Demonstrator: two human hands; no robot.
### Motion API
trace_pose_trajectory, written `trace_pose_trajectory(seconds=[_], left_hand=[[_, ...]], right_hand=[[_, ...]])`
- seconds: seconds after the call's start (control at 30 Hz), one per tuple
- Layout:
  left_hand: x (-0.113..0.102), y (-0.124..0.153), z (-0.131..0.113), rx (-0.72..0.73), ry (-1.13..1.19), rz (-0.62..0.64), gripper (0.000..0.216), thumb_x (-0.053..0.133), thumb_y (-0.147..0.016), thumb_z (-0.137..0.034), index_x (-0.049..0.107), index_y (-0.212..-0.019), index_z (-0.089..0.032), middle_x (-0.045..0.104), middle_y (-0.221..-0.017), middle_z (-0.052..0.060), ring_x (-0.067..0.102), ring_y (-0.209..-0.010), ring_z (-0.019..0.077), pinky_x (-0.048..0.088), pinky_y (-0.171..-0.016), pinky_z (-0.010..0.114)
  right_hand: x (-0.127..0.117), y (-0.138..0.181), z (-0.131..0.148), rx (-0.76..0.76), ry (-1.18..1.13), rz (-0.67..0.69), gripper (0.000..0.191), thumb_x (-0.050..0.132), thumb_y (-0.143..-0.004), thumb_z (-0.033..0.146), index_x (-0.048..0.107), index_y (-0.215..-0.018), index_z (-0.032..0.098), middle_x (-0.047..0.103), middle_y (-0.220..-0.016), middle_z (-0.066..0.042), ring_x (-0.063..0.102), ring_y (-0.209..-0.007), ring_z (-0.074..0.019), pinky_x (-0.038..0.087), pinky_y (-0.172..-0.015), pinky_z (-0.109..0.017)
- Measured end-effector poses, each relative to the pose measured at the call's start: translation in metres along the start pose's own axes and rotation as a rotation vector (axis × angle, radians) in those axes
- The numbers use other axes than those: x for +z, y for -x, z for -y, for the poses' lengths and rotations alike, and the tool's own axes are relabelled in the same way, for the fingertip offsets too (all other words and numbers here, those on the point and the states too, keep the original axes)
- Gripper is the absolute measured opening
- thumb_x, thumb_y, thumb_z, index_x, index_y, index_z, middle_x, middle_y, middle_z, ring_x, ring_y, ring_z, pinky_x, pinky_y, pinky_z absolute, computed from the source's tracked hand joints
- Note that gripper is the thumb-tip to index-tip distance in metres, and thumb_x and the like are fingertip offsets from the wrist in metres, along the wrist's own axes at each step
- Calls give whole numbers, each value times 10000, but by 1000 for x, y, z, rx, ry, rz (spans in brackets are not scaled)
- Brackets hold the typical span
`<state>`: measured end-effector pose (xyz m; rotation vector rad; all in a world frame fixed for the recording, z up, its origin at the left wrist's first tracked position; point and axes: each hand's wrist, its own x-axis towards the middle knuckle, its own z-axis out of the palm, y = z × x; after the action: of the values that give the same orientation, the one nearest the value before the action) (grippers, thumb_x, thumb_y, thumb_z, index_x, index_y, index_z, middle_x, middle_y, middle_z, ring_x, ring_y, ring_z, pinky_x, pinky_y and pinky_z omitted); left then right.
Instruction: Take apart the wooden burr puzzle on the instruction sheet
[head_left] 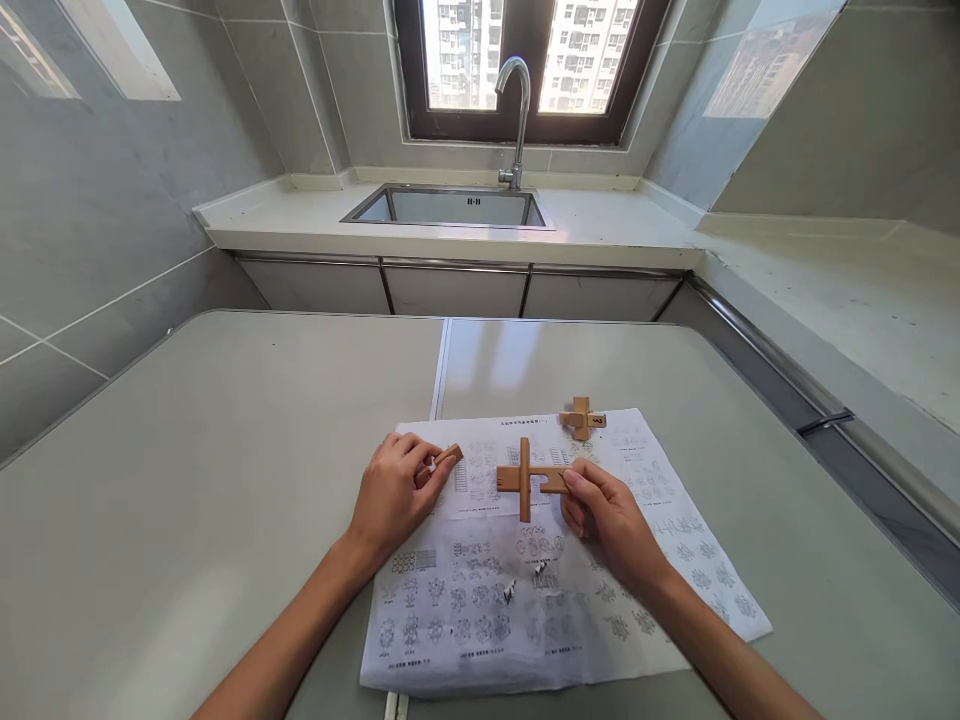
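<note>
My right hand (611,515) pinches the right end of a wooden puzzle piece (553,478), a flat notched bar. A second wooden bar (524,490) crosses it, so the two form a cross above the printed sheet. At the sheet's upper left, my left hand (395,490) is closed around a small notched wooden piece (448,456), whose far end sticks out past the fingers. Beyond my right hand, a joined cluster of wooden pieces (580,419) sits at the top edge of the instruction sheet (480,660). Line drawings of assembly steps cover the paper.
The sheet lies on a pale table (187,500) with a seam (441,370) down its middle. Behind it stands a white counter (277,230) with a sink (450,207) and a chrome faucet (517,120), below a window (517,125). A stone ledge (862,290) runs along the right.
</note>
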<state>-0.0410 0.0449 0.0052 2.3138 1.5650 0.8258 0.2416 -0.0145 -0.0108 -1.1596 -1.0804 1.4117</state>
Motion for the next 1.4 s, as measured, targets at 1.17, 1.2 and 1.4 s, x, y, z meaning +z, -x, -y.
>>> trace_pose_trajectory(seconds=[1.17, 1.2, 1.4], left_hand=[[2, 22, -38, 308, 319, 109, 1062, 922, -705, -396, 281, -1545, -293, 644, -1376, 145, 632, -1270, 361, 522, -1076, 528], [1, 21, -37, 306, 323, 116, 1042, 919, -708, -397, 295, -1535, -294, 644, -1380, 144, 629, -1273, 361, 522, -1074, 527], [-1, 17, -35, 298, 381, 189, 972, 906, -726, -383, 337, -1508, -282, 641, -1406, 131, 634, -1272, 331, 530, -1077, 490]], right_hand=[[2, 2, -6, 0, 27, 81, 435, 629, -985, 539, 476, -711, 237, 489, -511, 57, 396, -492, -127, 322, -522, -270], [2, 2, -6, 1, 26, 72, 437, 636, -978, 544, 476, -709, 238, 484, -511, 57, 387, -489, -127, 315, -516, -272], [2, 3, -3, -1, -13, 60, 439, 659, -975, 498, 474, -677, 234, 426, -505, 67, 345, -479, -118, 271, -495, -271]])
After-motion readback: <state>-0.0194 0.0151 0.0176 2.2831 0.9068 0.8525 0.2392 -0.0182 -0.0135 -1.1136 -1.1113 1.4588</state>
